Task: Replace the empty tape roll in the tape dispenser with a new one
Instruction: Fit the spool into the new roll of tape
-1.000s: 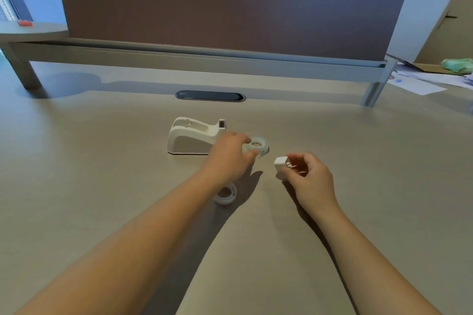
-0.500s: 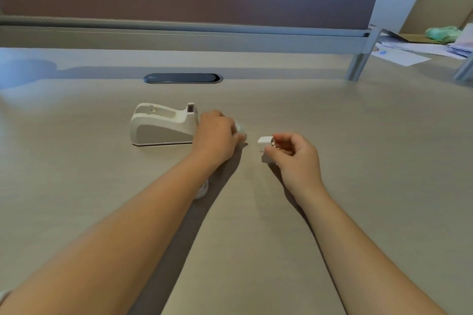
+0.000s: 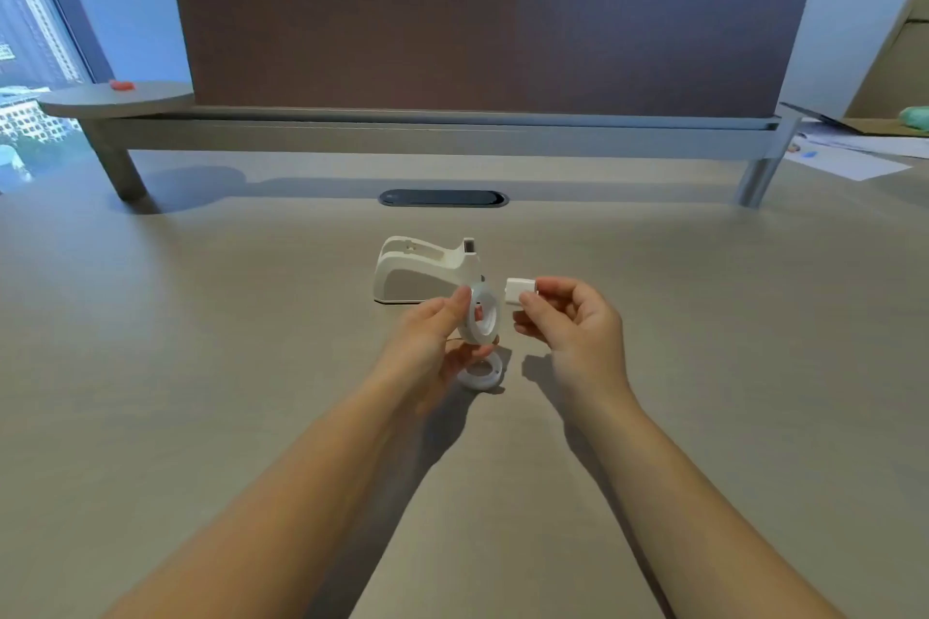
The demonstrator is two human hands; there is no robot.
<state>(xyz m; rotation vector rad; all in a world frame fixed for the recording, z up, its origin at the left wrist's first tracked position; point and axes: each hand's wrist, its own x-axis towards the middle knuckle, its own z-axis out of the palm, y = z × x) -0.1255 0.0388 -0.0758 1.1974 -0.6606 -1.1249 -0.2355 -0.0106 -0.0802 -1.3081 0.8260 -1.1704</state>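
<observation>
The desk (image 3: pixel 201 367) is wide and beige, and it fills most of the view. Behind the tape dispenser (image 3: pixel 425 269), at the far edge of the desk, stands a brown divider panel (image 3: pixel 477 25) on a grey rail. Between the panel and the dispenser there is a dark oval cable slot (image 3: pixel 442 198) in the desk surface. Far to the right of the dispenser lie some white papers (image 3: pixel 844 156).

The tape dispenser is white and stands on the desk, with its cutter end to the right. Its cradle for the roll shows no roll inside.

Just in front of the dispenser, the left hand (image 3: pixel 432 347) holds the new tape roll (image 3: pixel 481 314) above the desk. The thumb and the fingers pinch the roll at its rim, and the roll stands on its edge with the hole turned toward the right hand. The right hand (image 3: pixel 573 327), just right of the dispenser's cutter end, pinches a small white spindle piece (image 3: pixel 520 292) between thumb and forefinger, and the other fingers are curled. The piece is near the roll, but they do not touch.

In front of the dispenser, under the left hand, the empty tape roll (image 3: pixel 480 374) lies flat on the desk.
</observation>
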